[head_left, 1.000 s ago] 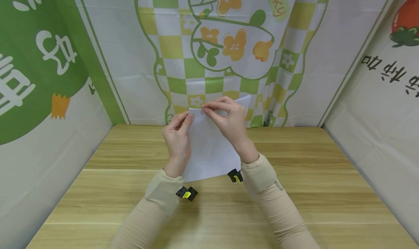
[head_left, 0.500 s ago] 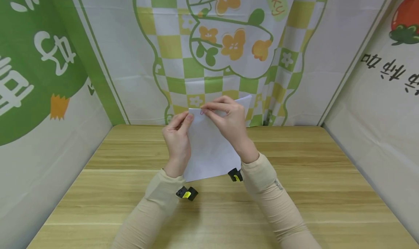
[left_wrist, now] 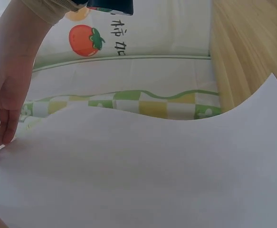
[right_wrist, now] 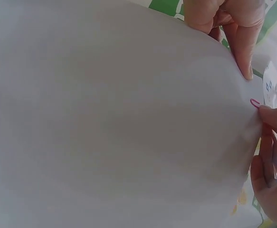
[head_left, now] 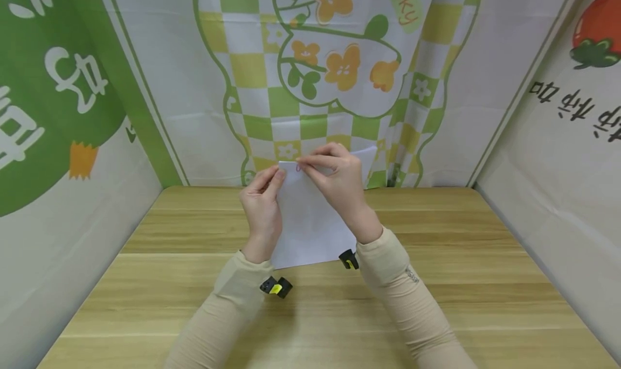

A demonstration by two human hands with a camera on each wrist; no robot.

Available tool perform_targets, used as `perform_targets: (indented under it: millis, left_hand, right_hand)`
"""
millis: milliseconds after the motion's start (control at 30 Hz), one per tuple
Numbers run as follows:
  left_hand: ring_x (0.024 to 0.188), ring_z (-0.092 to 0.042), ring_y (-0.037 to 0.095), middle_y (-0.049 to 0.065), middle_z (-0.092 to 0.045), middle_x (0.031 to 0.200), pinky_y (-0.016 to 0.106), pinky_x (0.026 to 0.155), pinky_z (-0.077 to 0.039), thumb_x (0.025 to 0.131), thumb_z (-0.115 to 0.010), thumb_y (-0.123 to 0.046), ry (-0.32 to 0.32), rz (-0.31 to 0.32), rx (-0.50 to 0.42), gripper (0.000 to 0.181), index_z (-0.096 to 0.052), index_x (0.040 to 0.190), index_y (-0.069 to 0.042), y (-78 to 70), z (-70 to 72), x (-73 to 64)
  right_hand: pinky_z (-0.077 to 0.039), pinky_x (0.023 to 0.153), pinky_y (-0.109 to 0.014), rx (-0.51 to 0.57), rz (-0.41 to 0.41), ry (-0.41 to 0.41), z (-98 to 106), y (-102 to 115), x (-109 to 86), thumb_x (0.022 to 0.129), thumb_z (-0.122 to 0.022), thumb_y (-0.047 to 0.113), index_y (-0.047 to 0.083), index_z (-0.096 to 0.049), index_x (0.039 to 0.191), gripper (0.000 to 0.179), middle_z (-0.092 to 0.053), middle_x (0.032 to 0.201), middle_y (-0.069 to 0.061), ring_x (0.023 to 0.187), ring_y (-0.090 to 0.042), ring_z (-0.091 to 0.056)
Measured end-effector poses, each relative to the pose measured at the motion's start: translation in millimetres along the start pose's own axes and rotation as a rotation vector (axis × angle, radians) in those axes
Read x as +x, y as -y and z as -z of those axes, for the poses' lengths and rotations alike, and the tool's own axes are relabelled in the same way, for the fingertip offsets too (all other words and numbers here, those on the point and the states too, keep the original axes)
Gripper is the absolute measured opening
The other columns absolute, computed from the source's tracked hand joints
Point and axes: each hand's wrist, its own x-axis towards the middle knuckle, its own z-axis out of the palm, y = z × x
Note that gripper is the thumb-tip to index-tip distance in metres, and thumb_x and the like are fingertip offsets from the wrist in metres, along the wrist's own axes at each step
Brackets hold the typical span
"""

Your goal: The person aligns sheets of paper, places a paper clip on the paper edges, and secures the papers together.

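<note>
A white sheet of paper [head_left: 310, 218] is held up over the table, its upper edge between both hands. My left hand [head_left: 262, 199] pinches the sheet at its upper left corner, thumb on the near face. Just to the right, my right hand [head_left: 342, 178] pinches a small pink paper clip [right_wrist: 254, 102] with thumb and forefinger at the upper edge. One loop of the clip lies over the near face of the paper; the rest is hidden by the fingertips. The left wrist view shows the sheet bowed, with the right hand at far left.
A wood-grain table [head_left: 466, 283] lies below the hands. Behind it hangs a checked, flowered cloth [head_left: 271, 99], and printed cloth walls stand at both sides. Black wrist cameras [head_left: 276, 286] sit by the sleeve cuffs.
The pink loop shows a little more beside the right fingertips. The sheet's far right corner dips slightly. Both hands stay almost where they were, and the head view shifts a little.
</note>
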Motion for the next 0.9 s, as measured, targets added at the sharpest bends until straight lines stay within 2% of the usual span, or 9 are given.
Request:
perform_targets:
  millis: [367,600,900]
  left_hand:
    - [0.078,-0.060,0.008,-0.004,-0.068,0.078,0.017,0.071,-0.050,0.082,-0.064,0.011,0.009,0.007,0.000,0.029,-0.076,0.078,-0.015,0.8,-1.6,-0.8]
    - [0.077,-0.060,0.008,-0.004,-0.068,0.077,0.016,0.070,-0.050,0.082,-0.065,0.011,0.004,0.006,0.016,0.029,-0.075,0.078,-0.015,0.4,-1.5,-0.7]
    - [0.077,-0.060,0.008,-0.003,-0.068,0.077,0.016,0.070,-0.050,0.081,-0.065,0.013,0.003,0.000,-0.006,0.029,-0.075,0.078,-0.014,0.9,-2.0,-0.9]
  right_hand:
    - [-0.047,0.065,-0.024,-0.032,0.033,-0.025,0.6,-1.1,-2.7,0.078,-0.078,0.011,0.008,-0.078,0.083,0.006,-0.067,0.082,-0.006,0.078,-0.019,-0.058]
    - [-0.045,0.066,-0.025,-0.041,0.030,-0.033,1.0,-1.8,-1.7,0.077,-0.079,0.013,0.010,-0.078,0.083,0.007,-0.068,0.080,-0.005,0.076,-0.018,-0.057]
    - [-0.043,0.069,-0.028,-0.051,0.008,-0.043,5.0,-3.3,-2.8,0.077,-0.079,0.014,0.011,-0.078,0.084,0.008,-0.069,0.081,-0.004,0.077,-0.019,-0.056]
